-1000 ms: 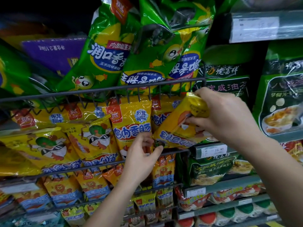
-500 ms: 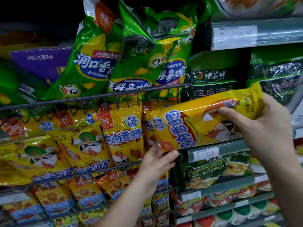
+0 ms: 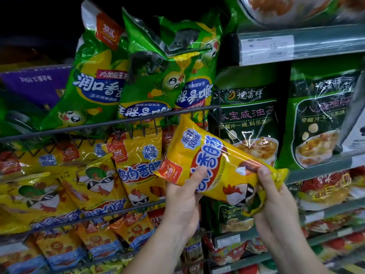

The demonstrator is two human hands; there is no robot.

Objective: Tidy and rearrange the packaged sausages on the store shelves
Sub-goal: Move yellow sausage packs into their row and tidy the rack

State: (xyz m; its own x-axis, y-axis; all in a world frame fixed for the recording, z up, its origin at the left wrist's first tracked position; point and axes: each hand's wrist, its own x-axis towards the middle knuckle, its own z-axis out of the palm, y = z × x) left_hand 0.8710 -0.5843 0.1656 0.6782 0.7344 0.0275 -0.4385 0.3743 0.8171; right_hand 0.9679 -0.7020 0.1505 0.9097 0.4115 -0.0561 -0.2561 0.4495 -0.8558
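Observation:
A yellow chicken sausage pack (image 3: 213, 165) is held tilted in front of the shelves, clear of the wire basket. My left hand (image 3: 183, 198) grips its lower left end, thumb on the front. My right hand (image 3: 276, 202) grips its crumpled right end. Behind and to the left, more yellow sausage packs (image 3: 136, 175) stand in a wire basket (image 3: 110, 125). Green sausage packs (image 3: 94, 82) fill the basket above.
Dark green soup-mix packs (image 3: 248, 127) stand on the shelf at right, under a price rail (image 3: 296, 46). Lower wire baskets hold small orange packs (image 3: 98, 240). Red packs (image 3: 331, 184) lie on the lower right shelves.
The yellow pack came out of the basket and swung down toward me. My left hand left the basket wire and took hold of the pack's left end.

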